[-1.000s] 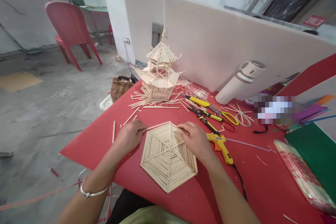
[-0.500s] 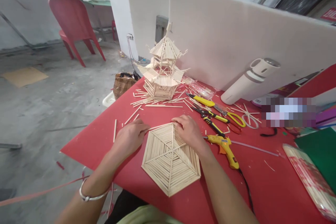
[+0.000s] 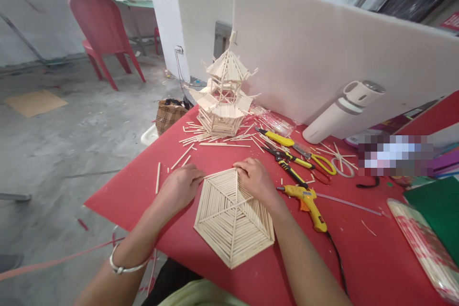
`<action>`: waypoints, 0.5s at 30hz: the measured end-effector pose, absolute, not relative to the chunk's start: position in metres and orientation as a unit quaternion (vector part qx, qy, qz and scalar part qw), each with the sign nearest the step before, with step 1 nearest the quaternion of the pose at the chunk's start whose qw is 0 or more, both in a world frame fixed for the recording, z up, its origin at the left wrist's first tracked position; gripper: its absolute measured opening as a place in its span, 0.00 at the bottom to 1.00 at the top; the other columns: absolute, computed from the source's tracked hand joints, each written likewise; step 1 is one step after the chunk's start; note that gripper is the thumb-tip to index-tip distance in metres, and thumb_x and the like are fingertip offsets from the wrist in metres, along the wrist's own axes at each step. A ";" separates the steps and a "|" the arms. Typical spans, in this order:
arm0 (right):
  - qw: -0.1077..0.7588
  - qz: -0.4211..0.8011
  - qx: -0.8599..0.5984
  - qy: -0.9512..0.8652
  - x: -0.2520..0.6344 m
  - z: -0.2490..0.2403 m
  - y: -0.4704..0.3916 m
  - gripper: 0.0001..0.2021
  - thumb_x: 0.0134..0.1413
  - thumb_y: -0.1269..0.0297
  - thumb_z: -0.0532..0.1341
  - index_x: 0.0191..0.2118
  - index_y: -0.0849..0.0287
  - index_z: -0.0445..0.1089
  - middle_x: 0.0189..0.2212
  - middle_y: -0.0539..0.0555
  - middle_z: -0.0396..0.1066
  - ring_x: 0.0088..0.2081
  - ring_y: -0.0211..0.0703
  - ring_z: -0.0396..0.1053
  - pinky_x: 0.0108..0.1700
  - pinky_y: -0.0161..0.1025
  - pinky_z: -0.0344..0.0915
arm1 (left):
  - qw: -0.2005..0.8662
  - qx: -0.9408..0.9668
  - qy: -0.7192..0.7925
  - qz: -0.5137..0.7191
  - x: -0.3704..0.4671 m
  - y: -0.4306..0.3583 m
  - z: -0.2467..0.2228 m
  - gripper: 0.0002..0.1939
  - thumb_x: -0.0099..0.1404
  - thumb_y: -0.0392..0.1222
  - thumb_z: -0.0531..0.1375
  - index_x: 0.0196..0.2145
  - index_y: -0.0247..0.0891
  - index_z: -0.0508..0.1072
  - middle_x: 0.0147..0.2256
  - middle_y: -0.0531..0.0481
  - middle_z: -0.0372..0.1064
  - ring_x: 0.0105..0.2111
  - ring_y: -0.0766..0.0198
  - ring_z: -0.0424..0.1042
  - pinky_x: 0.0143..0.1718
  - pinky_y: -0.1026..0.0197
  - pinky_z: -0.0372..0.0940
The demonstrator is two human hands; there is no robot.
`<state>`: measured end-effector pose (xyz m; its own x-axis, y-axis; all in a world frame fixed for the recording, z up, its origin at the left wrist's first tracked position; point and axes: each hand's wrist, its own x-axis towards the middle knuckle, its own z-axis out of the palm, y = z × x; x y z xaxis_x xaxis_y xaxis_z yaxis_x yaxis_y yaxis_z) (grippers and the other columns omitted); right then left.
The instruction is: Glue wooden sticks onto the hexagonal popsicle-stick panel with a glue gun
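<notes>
A hexagonal panel (image 3: 218, 222) of thin wooden sticks lies flat on the red tabletop in front of me, with ribs crossing at its centre. Along its far left edge runs a thin wooden stick (image 3: 219, 172). My left hand (image 3: 181, 187) pinches this stick's left end at the panel's upper-left corner. At the top corner, the fingertips of my right hand (image 3: 255, 180) are closed on the other end. My right hand and forearm cover part of the panel's right side.
A stick-built pagoda (image 3: 225, 100) stands farther back among loose sticks. To the right lie a yellow glue gun (image 3: 304, 198), pliers (image 3: 287, 155), a utility knife (image 3: 276, 136) and scissors (image 3: 321, 162). A white thermos (image 3: 333, 117) stands by the partition. Packaged sticks (image 3: 419, 244) lie far right.
Both hands keep nearly the same places at the panel's far left edge. The stick there now sits closer against the edge. The view has shifted very slightly.
</notes>
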<state>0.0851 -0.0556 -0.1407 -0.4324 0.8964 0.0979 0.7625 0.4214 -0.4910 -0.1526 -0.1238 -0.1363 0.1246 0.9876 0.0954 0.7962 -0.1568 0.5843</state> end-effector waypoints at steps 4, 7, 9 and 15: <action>0.174 0.188 -0.503 -0.825 0.085 -0.141 -0.056 0.13 0.64 0.69 0.56 0.49 0.55 0.77 0.42 0.54 0.75 0.47 0.43 0.68 0.52 0.37 0.62 | 0.216 0.720 0.607 0.259 -0.154 -0.123 -0.139 0.16 0.68 0.37 0.52 0.33 0.38 0.80 0.35 0.43 0.76 0.34 0.58 0.73 0.38 0.57 0.65; 0.171 0.185 -0.505 -0.826 0.085 -0.141 -0.056 0.14 0.64 0.69 0.56 0.49 0.55 0.76 0.42 0.54 0.75 0.47 0.43 0.68 0.52 0.37 0.62 | 0.219 0.715 0.610 0.262 -0.154 -0.124 -0.138 0.16 0.68 0.37 0.52 0.33 0.37 0.80 0.35 0.43 0.76 0.34 0.57 0.73 0.38 0.57 0.65; 0.171 0.184 -0.504 -0.826 0.085 -0.141 -0.056 0.14 0.64 0.69 0.56 0.49 0.55 0.76 0.42 0.54 0.75 0.47 0.43 0.68 0.51 0.37 0.62 | 0.220 0.714 0.611 0.261 -0.153 -0.124 -0.138 0.16 0.67 0.37 0.52 0.31 0.37 0.80 0.34 0.43 0.76 0.34 0.57 0.74 0.38 0.57 0.66; 0.164 0.181 -0.503 -0.829 0.085 -0.141 -0.056 0.14 0.64 0.70 0.56 0.49 0.57 0.77 0.42 0.55 0.75 0.47 0.43 0.69 0.51 0.37 0.62 | 0.227 0.711 0.612 0.262 -0.153 -0.123 -0.138 0.16 0.67 0.36 0.52 0.31 0.37 0.80 0.34 0.43 0.76 0.34 0.57 0.74 0.38 0.57 0.66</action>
